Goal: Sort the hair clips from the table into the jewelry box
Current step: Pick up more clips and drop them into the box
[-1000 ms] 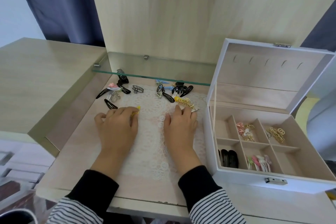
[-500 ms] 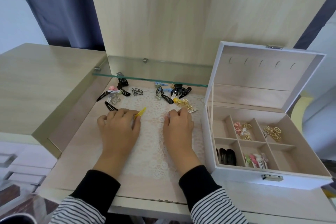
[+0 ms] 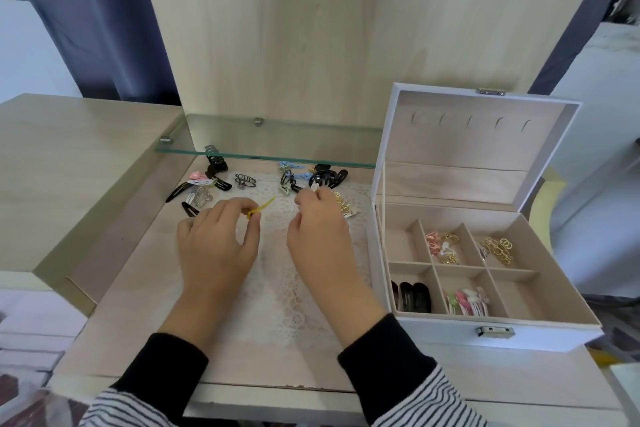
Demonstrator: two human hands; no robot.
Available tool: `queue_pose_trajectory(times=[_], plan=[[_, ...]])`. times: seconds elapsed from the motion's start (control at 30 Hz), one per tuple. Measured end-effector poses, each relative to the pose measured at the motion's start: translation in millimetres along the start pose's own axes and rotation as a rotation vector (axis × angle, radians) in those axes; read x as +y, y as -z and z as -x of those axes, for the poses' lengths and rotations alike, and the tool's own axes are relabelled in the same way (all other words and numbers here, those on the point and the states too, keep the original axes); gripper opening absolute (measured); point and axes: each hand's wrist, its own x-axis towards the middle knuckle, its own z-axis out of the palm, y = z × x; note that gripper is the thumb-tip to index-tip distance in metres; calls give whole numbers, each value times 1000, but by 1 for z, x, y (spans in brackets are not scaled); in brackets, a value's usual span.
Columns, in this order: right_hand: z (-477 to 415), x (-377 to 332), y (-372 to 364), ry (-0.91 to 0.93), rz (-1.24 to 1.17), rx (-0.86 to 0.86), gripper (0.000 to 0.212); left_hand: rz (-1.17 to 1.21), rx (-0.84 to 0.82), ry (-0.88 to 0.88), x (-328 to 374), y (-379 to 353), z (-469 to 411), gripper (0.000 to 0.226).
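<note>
Pinching a yellow clip [image 3: 261,208] between thumb and forefinger of the left hand [image 3: 216,246], over the white lace doily [image 3: 277,288]. Gripping a small white clip [image 3: 313,188] at the curled fingertips of the right hand [image 3: 320,236], a little further back on the same doily. Just beside that hand, a gold clip [image 3: 344,206] lying flat. Behind, a black claw clip [image 3: 325,177] and blue clips [image 3: 289,165] right under the edge of a glass shelf [image 3: 263,146]. Off to the left, a loose heap with a pink clip [image 3: 199,177] and black snap clips [image 3: 176,191] on the pale pinkish table [image 3: 131,288]. On the right, touching the doily's edge, the white jewelry box [image 3: 502,333], lid [image 3: 478,135] propped upright. Inside, black clips [image 3: 412,296] in the front left compartment, pastel clips [image 3: 465,302] in the front middle, gold pieces [image 3: 498,250] back right, pink and gold ones [image 3: 443,246] back middle. Beyond all that, a light wood panel [image 3: 311,28] straight ahead, a dark curtain [image 3: 97,10] at its left, a higher wooden top [image 3: 69,166] along the left side.
</note>
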Motion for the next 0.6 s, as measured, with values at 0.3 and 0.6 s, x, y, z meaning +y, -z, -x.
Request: queue_pose_trajectory(times=[0.3,0.6], plan=[[-21,21,84,-38,-228,78,17,530,-7,-17,81,32,-29,9],[-20,104,154,-126,-196,27,17,821,-305,-30,175,36,-40,12]])
